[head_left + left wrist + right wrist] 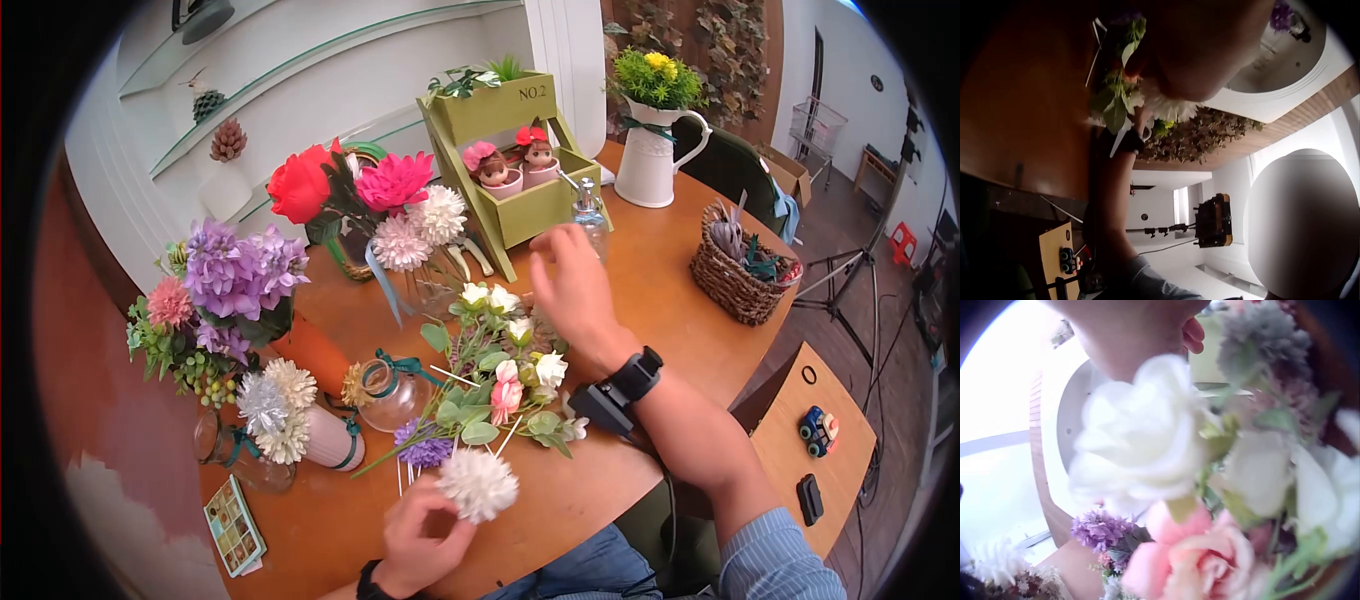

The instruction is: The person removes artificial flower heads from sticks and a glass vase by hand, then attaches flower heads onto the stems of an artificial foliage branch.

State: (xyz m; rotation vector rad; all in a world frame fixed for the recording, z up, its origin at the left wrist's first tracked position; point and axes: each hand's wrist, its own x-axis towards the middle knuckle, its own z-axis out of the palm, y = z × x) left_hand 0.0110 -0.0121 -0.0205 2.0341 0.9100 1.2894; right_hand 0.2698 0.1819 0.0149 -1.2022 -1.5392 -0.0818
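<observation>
My left hand (425, 540) pinches a white pompom chrysanthemum (478, 486) just under its head, near the table's front edge; the left wrist view shows its petals (1175, 109) partly behind the hand. My right hand (575, 290) reaches over the far side of the flowers with its fingers loosely bent, and nothing shows in it. It is close to a clear pump bottle (590, 222). Between the hands lies a spray of white roses (550, 370) with a pink rose (506, 392) and green leaves. A purple pompom flower (424, 446) lies beside the white one.
A round glass vase (392, 395) with a teal ribbon stands left of the spray. Other vases hold purple hydrangeas (240, 265) and a red rose (300, 185). Behind are a green stand (540, 215) with two dolls and a white pitcher (645, 165); a wicker basket (735, 275) sits right.
</observation>
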